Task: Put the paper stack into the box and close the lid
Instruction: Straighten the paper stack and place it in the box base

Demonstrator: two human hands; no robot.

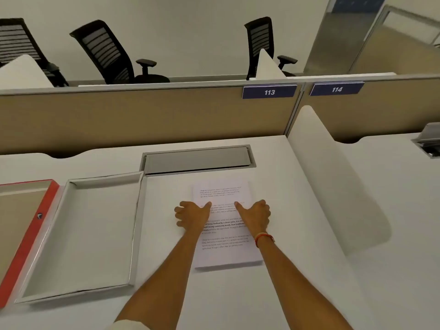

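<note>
A white paper stack (226,253) with printed text lies flat on the white desk. My left hand (192,215) rests at its left edge, thumb on the top sheet, fingers curled down beside the stack. My right hand (256,214) is at the right edge, thumb on the sheet, fingers over the side. Whether either hand grips the stack is unclear. To the left stands an open, shallow white box (137,225), empty inside. Its red-edged lid (28,232) lies flipped open at the far left, inner side up.
A grey cable hatch (198,159) is set into the desk behind the paper. A white divider (333,177) rises on the right, a beige partition (142,115) behind. Black office chairs (107,51) stand beyond it. Another hatch (428,141) stands open on the neighbouring desk.
</note>
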